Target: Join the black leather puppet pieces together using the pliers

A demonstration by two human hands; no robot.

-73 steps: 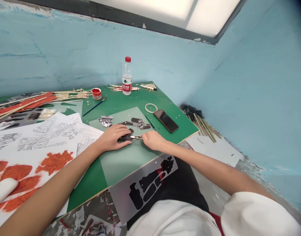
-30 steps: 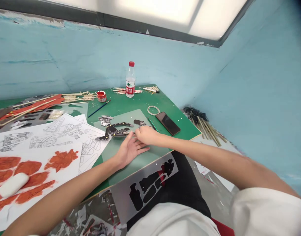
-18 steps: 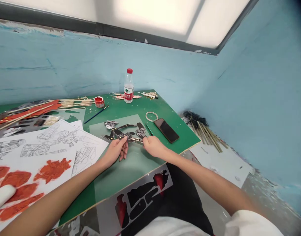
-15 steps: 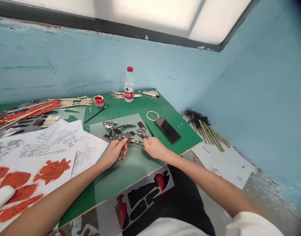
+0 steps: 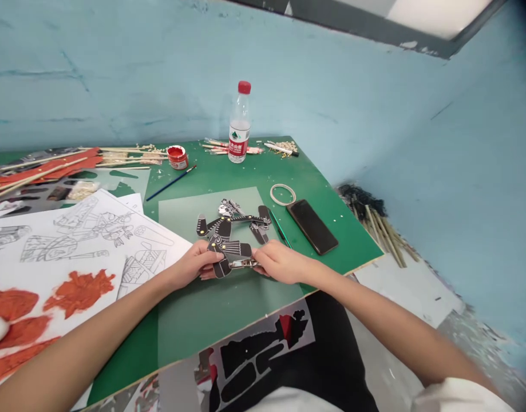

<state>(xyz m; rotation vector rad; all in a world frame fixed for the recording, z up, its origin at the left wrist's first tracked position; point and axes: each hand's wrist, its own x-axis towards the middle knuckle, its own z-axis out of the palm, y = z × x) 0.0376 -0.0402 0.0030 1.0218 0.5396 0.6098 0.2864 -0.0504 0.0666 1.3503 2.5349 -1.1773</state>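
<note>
Flat black jointed figure (image 5: 222, 230) with white lines extends from the pinching left hand (image 5: 193, 267) toward the green table (image 5: 222, 176)'s far edge, right hand (image 5: 280, 262) grasping a silver metal tool (image 5: 244, 263).

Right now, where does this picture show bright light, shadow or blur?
In the head view, the window looks washed out; same head view, faint shadow lies on the sheet near the left hand and right hand; head view, the floor blurs at lower right, while the figure shows white lines.
</note>
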